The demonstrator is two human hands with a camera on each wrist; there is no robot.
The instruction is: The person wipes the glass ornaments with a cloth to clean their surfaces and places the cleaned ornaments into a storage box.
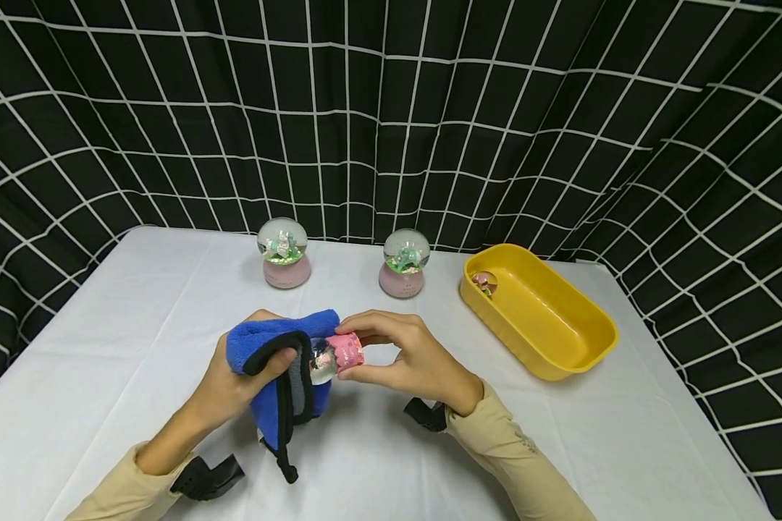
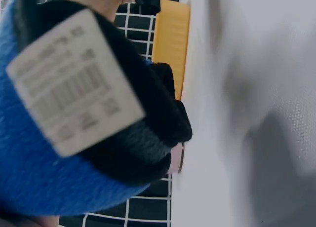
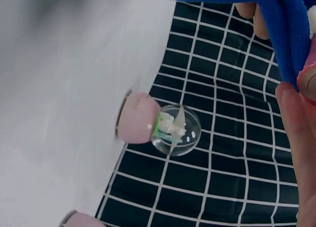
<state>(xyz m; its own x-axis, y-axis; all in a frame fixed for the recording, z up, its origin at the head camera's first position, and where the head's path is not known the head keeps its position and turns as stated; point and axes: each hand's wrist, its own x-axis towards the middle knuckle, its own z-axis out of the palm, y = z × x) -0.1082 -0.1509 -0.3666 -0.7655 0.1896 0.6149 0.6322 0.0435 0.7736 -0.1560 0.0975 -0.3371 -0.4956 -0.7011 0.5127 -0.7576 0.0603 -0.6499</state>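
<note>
My right hand pinches the pink base of a small snow globe between thumb and fingers, its glass ball turned to the left. In my left hand is a blue cloth with black edging and a grey side, gripped and folded against the ball. A white printed label on the cloth shows large in the left wrist view. The right wrist view has the fingers at the globe's base, with the cloth beside them.
Two larger snow globes with pink bases stand at the back of the white table, one left and one nearer the middle. A yellow tub on the right holds a small globe in its far left corner. A black gridded curtain hangs behind.
</note>
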